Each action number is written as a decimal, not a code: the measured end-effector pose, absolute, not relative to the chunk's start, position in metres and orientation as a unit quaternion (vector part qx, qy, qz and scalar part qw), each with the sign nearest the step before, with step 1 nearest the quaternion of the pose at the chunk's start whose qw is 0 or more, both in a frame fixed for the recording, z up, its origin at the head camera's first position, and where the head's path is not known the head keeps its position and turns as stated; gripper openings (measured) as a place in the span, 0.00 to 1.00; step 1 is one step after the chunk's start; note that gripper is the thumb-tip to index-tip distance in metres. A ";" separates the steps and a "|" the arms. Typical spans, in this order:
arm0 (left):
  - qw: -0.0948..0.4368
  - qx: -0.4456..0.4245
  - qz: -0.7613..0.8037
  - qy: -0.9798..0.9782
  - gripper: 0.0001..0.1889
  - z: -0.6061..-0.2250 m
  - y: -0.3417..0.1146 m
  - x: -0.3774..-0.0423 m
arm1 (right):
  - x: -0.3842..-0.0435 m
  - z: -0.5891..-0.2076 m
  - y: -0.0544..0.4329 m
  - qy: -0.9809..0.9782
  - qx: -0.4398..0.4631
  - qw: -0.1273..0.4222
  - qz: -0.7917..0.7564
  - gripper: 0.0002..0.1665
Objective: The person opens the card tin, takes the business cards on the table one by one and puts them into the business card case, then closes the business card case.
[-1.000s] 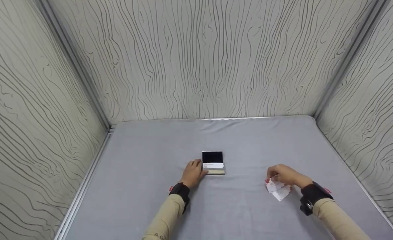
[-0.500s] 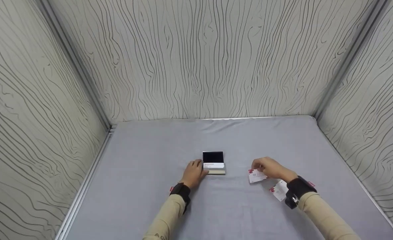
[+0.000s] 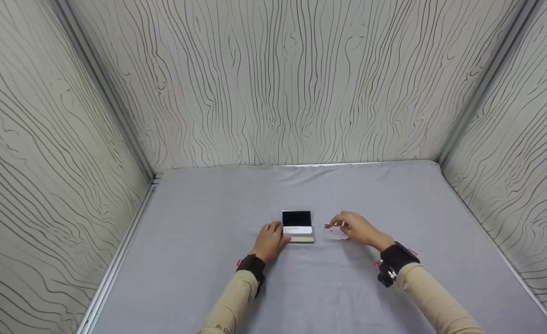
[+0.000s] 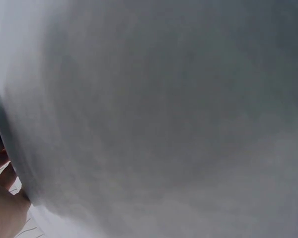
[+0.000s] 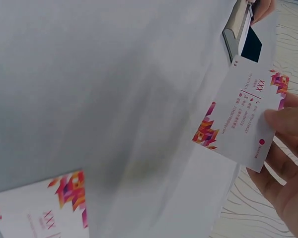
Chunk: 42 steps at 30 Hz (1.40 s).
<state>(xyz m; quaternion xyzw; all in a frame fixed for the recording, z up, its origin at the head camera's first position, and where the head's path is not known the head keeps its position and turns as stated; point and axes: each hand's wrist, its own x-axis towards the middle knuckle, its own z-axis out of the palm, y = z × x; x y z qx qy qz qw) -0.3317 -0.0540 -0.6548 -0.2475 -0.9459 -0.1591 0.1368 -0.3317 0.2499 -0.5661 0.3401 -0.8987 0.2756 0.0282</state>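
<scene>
An open business card case [image 3: 296, 218] lies on the cloth in the head view, dark inside its raised lid, with a white card in it. My left hand [image 3: 267, 242] holds its left side, thumb at the front edge. Just right of the case, my right hand [image 3: 356, 228] pinches a white business card [image 5: 243, 114] with red and orange corners, thumb on the printed face. A second business card [image 5: 44, 208] lies on the cloth in the right wrist view; in the head view the right wrist mostly hides it. The left wrist view catches only part of the left hand [image 4: 5, 203].
Grey cloth [image 3: 208, 208] covers the table, slightly wrinkled. Wood-grain patterned panels [image 3: 283, 83] stand at the back and both sides, with metal rails [image 3: 111, 287] along the edges.
My right hand has picked up a card from the cloth at the right and carried it leftward toward the case, leaving another card behind. The left hand stays in place.
</scene>
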 end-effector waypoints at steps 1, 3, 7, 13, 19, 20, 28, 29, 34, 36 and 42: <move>0.138 -0.247 -0.159 -0.946 0.27 -0.655 -0.054 -0.332 | -0.333 -0.567 0.247 -0.895 0.346 0.037 0.278 0.23; 0.140 -0.247 -0.159 -0.946 0.27 -0.657 -0.054 -0.333 | -0.334 -0.567 0.243 -0.888 0.357 0.055 0.284 0.25; 0.144 -0.246 -0.159 -0.945 0.27 -0.658 -0.054 -0.334 | -0.337 -0.569 0.234 -0.884 0.357 0.074 0.293 0.27; 0.143 -0.247 -0.159 -0.945 0.27 -0.656 -0.053 -0.334 | -0.341 -0.570 0.218 -0.890 0.335 0.084 0.297 0.25; 0.129 -0.245 -0.170 -0.946 0.27 -0.653 -0.053 -0.332 | -0.343 -0.571 0.202 -0.878 0.335 0.122 0.319 0.19; 0.129 -0.246 -0.170 -0.946 0.27 -0.654 -0.053 -0.332 | -0.343 -0.571 0.199 -0.876 0.336 0.126 0.322 0.19; 0.126 -0.246 -0.169 -0.946 0.27 -0.653 -0.053 -0.333 | -0.346 -0.573 0.181 -0.864 0.343 0.150 0.337 0.18; 0.126 -0.246 -0.168 -0.946 0.27 -0.653 -0.054 -0.333 | -0.346 -0.573 0.179 -0.863 0.345 0.152 0.338 0.18; 0.144 -0.253 -0.158 -0.944 0.25 -0.651 -0.054 -0.331 | -0.349 -0.577 0.169 -0.855 0.360 0.151 0.340 0.17; 0.149 -0.253 -0.156 -0.943 0.25 -0.651 -0.054 -0.331 | -0.350 -0.579 0.166 -0.854 0.364 0.151 0.339 0.16; 0.154 -0.250 -0.157 -0.943 0.25 -0.655 -0.053 -0.333 | -0.353 -0.585 0.161 -0.859 0.362 0.146 0.331 0.15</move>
